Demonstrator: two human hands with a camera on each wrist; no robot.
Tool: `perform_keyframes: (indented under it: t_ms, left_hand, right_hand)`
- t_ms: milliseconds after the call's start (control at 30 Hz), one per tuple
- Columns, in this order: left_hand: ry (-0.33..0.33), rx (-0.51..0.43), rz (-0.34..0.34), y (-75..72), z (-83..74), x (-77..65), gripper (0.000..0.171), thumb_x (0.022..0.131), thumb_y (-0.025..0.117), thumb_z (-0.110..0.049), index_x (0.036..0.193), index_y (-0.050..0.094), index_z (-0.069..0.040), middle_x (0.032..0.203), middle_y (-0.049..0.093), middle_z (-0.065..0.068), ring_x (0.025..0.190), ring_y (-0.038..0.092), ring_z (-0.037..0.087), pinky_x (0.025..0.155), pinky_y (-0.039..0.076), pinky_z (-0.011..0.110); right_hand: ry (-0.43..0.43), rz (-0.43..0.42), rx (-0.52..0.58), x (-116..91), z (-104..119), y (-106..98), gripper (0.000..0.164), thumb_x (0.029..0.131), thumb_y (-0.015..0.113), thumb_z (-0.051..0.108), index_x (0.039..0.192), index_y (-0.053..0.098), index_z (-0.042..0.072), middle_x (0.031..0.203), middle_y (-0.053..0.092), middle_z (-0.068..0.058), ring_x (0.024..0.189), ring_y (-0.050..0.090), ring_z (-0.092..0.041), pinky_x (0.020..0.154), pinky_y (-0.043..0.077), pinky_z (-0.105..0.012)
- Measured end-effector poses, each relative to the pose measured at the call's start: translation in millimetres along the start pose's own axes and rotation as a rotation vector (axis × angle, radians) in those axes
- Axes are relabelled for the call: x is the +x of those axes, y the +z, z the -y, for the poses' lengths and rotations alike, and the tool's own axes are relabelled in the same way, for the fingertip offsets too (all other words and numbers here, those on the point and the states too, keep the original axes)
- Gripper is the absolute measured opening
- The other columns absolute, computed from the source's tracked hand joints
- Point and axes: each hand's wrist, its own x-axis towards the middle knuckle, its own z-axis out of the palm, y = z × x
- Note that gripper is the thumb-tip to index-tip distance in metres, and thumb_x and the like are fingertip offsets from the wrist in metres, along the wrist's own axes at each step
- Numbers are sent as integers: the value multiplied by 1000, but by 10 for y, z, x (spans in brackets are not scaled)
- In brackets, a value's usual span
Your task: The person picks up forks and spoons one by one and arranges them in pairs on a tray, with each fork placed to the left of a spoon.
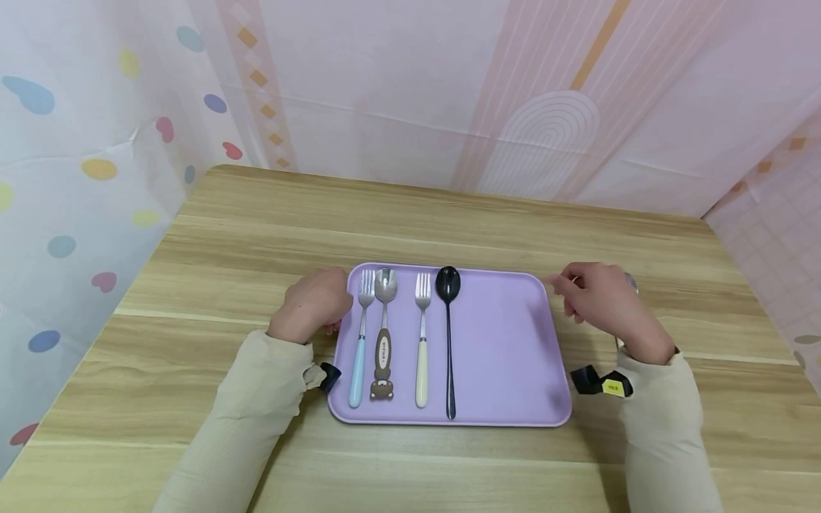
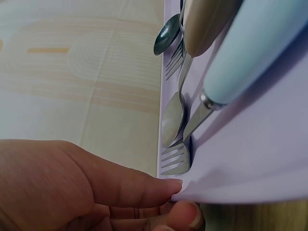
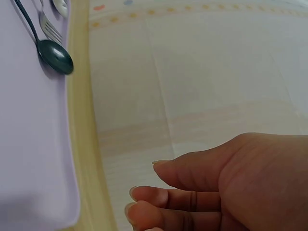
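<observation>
A lilac tray (image 1: pixel 507 342) lies on the table, with a blue-handled fork (image 1: pixel 356 370), a brown bear-handled spoon (image 1: pixel 383 349), a cream-handled fork (image 1: pixel 421 370) and a long black spoon (image 1: pixel 450 342) side by side on its left and middle part. My left hand (image 1: pixel 314 303) pinches the tray's left rim near the far corner, thumb (image 2: pixel 144 190) on top and fingers below. Just beyond the right rim is my right hand (image 1: pixel 599 299), its fingers (image 3: pixel 168 199) loosely bent and holding nothing, with a gap to the tray in the right wrist view.
Partly hidden behind my right hand, a metal utensil (image 1: pixel 631 282) lies on the wooden table (image 1: pixel 449 470). A patterned curtain (image 1: pixel 398 85) hangs along the far edge and both sides. Dark straps (image 1: pixel 585 380) sit at my sleeve cuffs.
</observation>
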Motion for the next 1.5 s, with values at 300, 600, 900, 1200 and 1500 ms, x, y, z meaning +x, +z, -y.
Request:
perform_keyframes:
  t_ms: [300,600,900,1200,1500]
  left_hand:
    - [-5,1,8,3,9,11,20,81,43,-2,67,57,-3,52,54,7,43,50,16,38,36,25]
    - [-4,0,9,4,8,18,20,82,43,-2,68,57,-3,52,54,7,44,50,16,38,37,26]
    - [-11,10,13,6,2,20,21,82,43,-2,66,57,-3,51,54,7,44,51,16,39,37,26]
    - [-11,8,13,9,-2,21,21,83,43,-3,67,57,-3,52,55,7,43,51,16,38,37,25]
    - [-12,-2,7,11,0,17,20,82,43,-2,68,57,-2,53,55,8,43,51,16,38,37,26]
  right_hand:
    - [5,-55,33,-69,-182,-156,38,97,42,36,88,62,5,59,60,-4,52,57,-17,55,42,-31]
    - [68,-58,7,-161,-355,-289,44,97,38,43,88,60,6,61,60,-2,54,53,-16,54,39,-31]
    - [96,-51,-6,-193,-444,-342,48,96,35,47,85,60,7,61,60,0,58,57,-19,60,40,-33]
    - [139,-73,-7,-258,-541,-416,51,95,35,50,89,60,6,63,61,1,59,56,-15,57,43,-30]
    - [171,-78,5,-314,-601,-472,57,93,34,54,95,61,4,67,62,-1,61,59,-17,57,43,-31]
